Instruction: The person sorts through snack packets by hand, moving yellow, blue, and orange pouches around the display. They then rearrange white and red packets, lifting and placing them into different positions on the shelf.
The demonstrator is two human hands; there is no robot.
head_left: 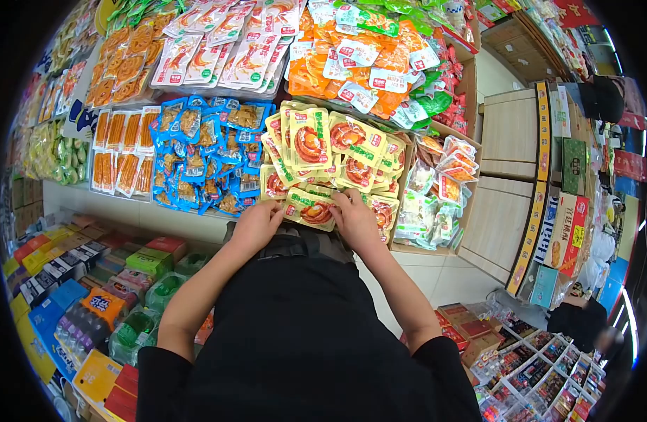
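Both of my hands are at the near edge of a pile of yellow-green snack packets (pixel 356 137) with a reddish-brown food picture. Between them lies one such snack packet (pixel 311 209), face up, at the front of the pile. My left hand (pixel 261 222) has its fingers closed at the packet's left end. At the right end, my right hand (pixel 356 217) pinches the edge between thumb and fingers. More of the same packets lie right behind it, some stacked and tilted.
Blue snack packets (pixel 193 158) fill the bin on the left. Clear-bagged snacks (pixel 436 200) stand in a box on the right. Farther back are white-and-red packets (pixel 232 53) and orange packets (pixel 366 60). Bottles (pixel 135 329) and cartons are at lower left. Another person (pixel 580 320) is at far right.
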